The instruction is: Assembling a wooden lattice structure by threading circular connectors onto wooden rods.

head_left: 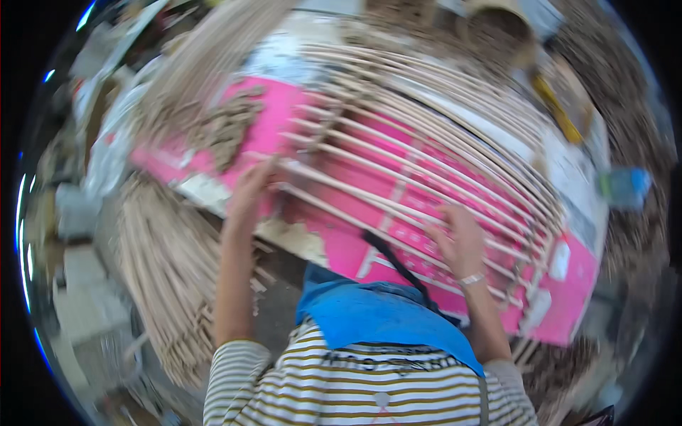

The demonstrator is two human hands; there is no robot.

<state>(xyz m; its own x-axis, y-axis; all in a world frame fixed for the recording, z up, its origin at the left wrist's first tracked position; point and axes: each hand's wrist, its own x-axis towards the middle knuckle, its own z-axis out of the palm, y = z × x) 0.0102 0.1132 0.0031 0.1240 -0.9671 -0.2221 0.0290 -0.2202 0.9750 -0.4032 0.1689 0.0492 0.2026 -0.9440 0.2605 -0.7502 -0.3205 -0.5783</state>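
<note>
Left grip (251, 188) blurry, its hold on the pale sticks (312, 173) unclear, the brown pieces (229, 129) indistinct.

Reach across the counter (584, 284) is obstructed by long pale rods (415, 183), laid side by side over most of its width. Narrow pink gaps are left between the nearer rods; the farther ones are packed more closely. On the left, passage is hindered by a heap of small wooden pieces (231, 131) and a bundle of sticks (202, 60) just beside it. Room beyond the near left edge is taken by another bundle (167, 277). A bare pink strip is left between the nearest rod and the blue apron (387, 314), but it is crossed by a dark strap (391, 257). By the right edge, the way is blocked by a bluish bottle (625, 187).
</note>
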